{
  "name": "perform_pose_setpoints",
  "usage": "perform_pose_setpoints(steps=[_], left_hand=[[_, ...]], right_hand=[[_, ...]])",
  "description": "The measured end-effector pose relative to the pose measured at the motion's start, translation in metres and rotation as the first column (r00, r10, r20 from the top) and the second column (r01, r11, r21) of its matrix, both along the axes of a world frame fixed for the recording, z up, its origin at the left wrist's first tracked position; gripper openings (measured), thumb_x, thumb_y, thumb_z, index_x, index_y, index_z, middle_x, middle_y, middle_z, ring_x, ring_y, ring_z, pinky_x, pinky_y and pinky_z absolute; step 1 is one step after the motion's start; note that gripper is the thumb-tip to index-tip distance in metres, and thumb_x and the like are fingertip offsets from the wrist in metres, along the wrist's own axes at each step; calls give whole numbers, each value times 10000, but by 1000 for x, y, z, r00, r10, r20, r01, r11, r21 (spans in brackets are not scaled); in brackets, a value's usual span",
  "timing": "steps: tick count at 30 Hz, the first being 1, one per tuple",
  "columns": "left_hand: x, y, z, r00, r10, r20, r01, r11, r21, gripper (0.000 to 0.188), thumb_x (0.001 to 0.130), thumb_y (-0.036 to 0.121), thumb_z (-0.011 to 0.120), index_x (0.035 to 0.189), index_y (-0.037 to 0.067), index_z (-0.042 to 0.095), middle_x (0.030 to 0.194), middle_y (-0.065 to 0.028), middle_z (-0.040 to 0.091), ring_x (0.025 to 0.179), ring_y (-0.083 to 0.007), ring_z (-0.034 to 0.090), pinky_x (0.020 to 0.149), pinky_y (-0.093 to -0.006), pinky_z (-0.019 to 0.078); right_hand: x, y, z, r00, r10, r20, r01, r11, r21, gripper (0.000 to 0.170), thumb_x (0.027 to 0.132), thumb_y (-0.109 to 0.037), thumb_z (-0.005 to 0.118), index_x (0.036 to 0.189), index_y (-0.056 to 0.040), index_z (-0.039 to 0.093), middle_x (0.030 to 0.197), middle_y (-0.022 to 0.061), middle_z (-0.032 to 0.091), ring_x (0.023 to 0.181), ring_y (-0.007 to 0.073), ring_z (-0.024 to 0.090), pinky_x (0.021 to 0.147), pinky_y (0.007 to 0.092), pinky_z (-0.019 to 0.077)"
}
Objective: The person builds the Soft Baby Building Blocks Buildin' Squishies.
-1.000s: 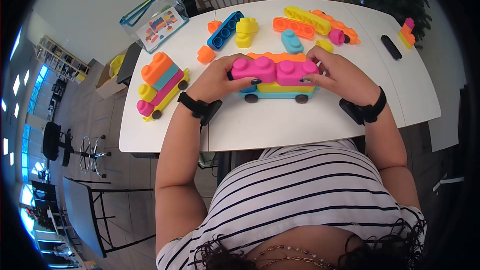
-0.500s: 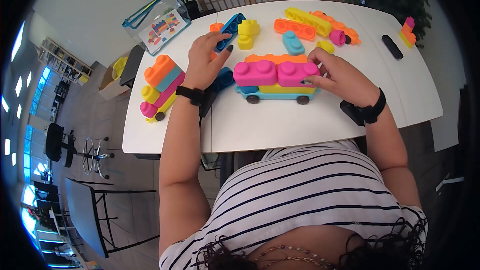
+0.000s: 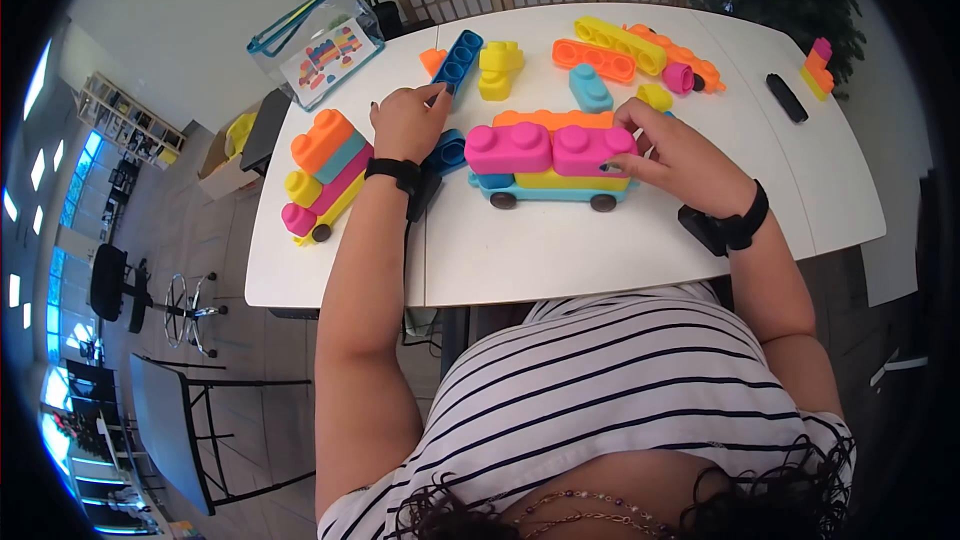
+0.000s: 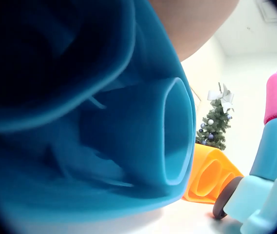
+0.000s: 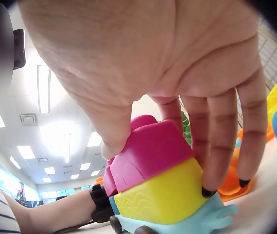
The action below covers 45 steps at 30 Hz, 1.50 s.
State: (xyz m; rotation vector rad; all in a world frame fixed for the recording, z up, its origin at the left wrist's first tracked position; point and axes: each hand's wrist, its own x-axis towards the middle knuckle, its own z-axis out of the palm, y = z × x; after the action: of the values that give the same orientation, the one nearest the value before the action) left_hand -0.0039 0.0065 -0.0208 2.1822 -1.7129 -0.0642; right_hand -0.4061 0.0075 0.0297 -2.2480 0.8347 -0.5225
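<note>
1. Assembly [image 3: 555, 192], wheeled, stands upright on the smooth white table [image 3: 540, 250], in front of the person. Its light-blue base carries round dark wheels [image 3: 503, 201]. All parts look like matte, moulded plastic.
2. Upper courses: a yellow block [image 3: 562, 180] and a dark-blue block [image 3: 495, 181] sit on the base. Above them, side by side, are the left pink block [image 3: 508, 150] and the right pink block [image 3: 578, 152], both with rounded edges and domed studs. A scalloped orange piece [image 3: 550, 120] shows behind.
3. Right hand [image 3: 685, 155]: partly closed at the right end of the assembly. The thumb lies against the near face of the right pink block, with the fingers extended down the far side. The right wrist view shows a wavy relief on the yellow block's side.
4. Left hand [image 3: 410, 125]: held palm down, fingers pointing away from the body, with fingertips near the close end of a dark-blue strip [image 3: 461, 58] with round sockets. Degree of opening and any hold cannot be determined.
5. Hollow blue piece [image 4: 177, 131]: just beside the left wrist, thin-walled, with an inner tube; its rim is smooth.
6. Second assembly [image 3: 335, 175]: left side of the table, stacked in orange, light blue, pink and yellow, with a dark wheel visible.
7. Far side: a yellow strip [image 3: 620, 45] and a socketed orange strip [image 3: 593, 61] lie close together.
</note>
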Motion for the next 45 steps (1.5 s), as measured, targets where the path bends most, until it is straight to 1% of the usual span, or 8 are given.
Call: perform_pose_setpoints(steps=[7,13,15,21,25,31,39,45], left_hand=[[-41,26,19,946,150,289,-89,973,-215,446,970,501,746,1156,96,722,1047,-122,795,1075,-314,742,1270,-701,207],[-45,35,39,987,98,-128,-151,842,-517,477,1021,483,716,1189,40,664,1062,-128,786,914,-296,767,1046,-490,550],[-51,38,37,641,-547,-538,-139,607,-782,518,1102,490,608,1222,-13,630,987,-145,767,821,-272,768,884,-371,607],[-64,62,44,346,-685,-642,163,717,-677,579,1165,503,416,1286,-25,620,902,-136,722,663,-217,714,607,-318,601],[-69,65,46,312,-688,-656,305,726,-616,577,1177,472,401,1271,-25,679,873,-123,717,710,-196,724,658,-323,603],[-19,34,18,987,-155,-48,105,836,-538,387,1089,309,613,1350,40,711,1229,-204,771,1162,-338,741,1016,-440,569],[8,16,-7,993,-53,-109,43,994,-96,470,956,188,758,1416,115,695,1325,-262,720,1241,-402,696,1083,-448,562],[-20,32,24,955,-173,-241,4,819,-573,511,948,117,827,1428,102,653,1415,-226,655,1246,-327,711,1070,-402,590]], right_hand=[[0,3,3,999,-24,-28,23,999,-29,409,1042,-290,752,1278,-18,559,1034,131,693,928,246,678,841,361,543],[-3,4,-6,1000,-19,22,23,982,-187,551,993,-251,803,1433,-49,539,1388,181,642,1236,332,661,1039,402,541],[-2,-3,-11,982,28,186,80,831,-551,710,937,-221,850,1541,-103,498,1616,182,503,1457,367,534,1173,429,482],[15,11,18,951,127,283,186,497,-848,720,881,-164,880,1535,-170,577,1622,154,529,1463,365,534,1172,427,493],[15,13,2,950,212,228,-39,807,-589,641,883,-130,869,1478,-165,634,1504,131,643,1345,351,637,1110,413,539],[12,8,0,938,129,321,6,922,-387,554,908,-131,858,1417,-140,639,1364,97,694,1243,303,688,1068,396,553],[16,-2,-7,962,94,257,-75,994,-84,566,958,-178,834,1451,-163,558,1348,103,663,1212,261,698,1058,373,550],[21,-9,4,972,160,170,-113,960,-254,528,951,-195,827,1410,-125,577,1215,124,702,1118,279,726,974,376,572]])
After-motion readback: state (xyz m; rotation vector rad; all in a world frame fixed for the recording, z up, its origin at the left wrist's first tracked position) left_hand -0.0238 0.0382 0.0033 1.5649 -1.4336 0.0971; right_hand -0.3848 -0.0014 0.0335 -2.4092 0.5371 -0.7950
